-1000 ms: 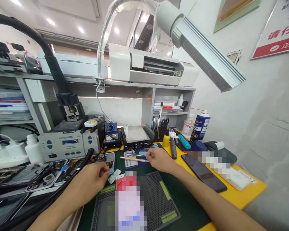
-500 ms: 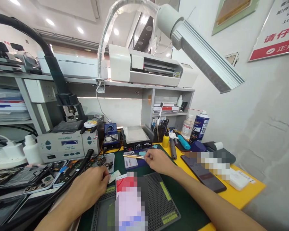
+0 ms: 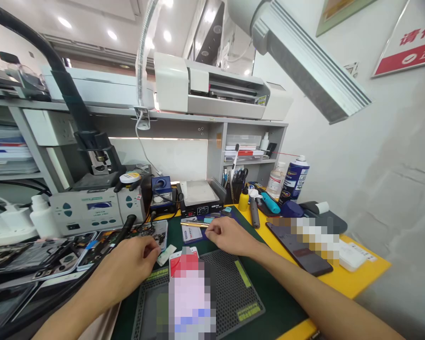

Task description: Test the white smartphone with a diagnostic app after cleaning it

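Tweezers (image 3: pixel 194 225) pinched in right hand (image 3: pixel 230 236).

Phone repair workshop, soldering station (image 3: pixel 92 211), opened phones (image 3: pixel 56 257), spray can (image 3: pixel 294 179)

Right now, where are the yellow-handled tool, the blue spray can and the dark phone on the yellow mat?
yellow-handled tool (image 3: pixel 194 224), head view, middle of its shaft.
blue spray can (image 3: pixel 295 182), head view, middle of its body.
dark phone (image 3: pixel 297 245), head view, centre of its face.
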Motion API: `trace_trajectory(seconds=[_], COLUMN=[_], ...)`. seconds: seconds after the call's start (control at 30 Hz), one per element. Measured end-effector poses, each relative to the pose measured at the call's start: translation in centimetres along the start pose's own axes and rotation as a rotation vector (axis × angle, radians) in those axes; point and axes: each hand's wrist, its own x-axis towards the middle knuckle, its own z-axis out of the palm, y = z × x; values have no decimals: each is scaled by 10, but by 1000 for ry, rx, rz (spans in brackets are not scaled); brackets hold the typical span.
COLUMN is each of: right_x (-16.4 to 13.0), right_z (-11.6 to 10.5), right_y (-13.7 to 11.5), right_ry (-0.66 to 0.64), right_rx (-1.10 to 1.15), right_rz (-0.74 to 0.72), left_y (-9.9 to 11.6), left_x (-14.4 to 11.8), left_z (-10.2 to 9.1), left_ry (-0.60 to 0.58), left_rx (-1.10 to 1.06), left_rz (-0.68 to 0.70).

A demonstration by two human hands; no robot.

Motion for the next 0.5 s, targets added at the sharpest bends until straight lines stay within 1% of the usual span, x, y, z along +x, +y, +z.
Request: trace_trajectory(seconds=[0.07, 0.13, 0.23, 0.27, 0.3, 0.33, 0.37, 0.43, 0.5], right_x=[-4, -11, -24, -29, -33, -36, -38, -39, -38], right_z=[-7, -16, -28, -30, -30, -28, -24, -16, -10], right_y=[-5, -11, -23, -27, -31, -34, -36, -38, -37], right_ry=[-92, -236, -456, -559, -614, -651, -659, -618, -582], right_rx=[57, 109, 138, 98, 40, -15, -77, -173, -211], right_rz=[-26, -63, -91, -87, -101, -133, -172, -250, -295], left_y=[1, 3, 8, 10, 12, 14, 15, 18, 19], left_x=[-2, -4, -6, -7, -7, -7, -7, -6, -5], left_z=[0, 4, 12, 14, 16, 18, 19, 19, 18], left_ry=[-36, -60, -64, -62, -57, -52, -47, -47, -49], left_rx=[-90, -158, -246, -274, -303, -333, -365, -437, -516], left_rz=[63, 91, 97, 96, 93, 87, 78, 51, 10])
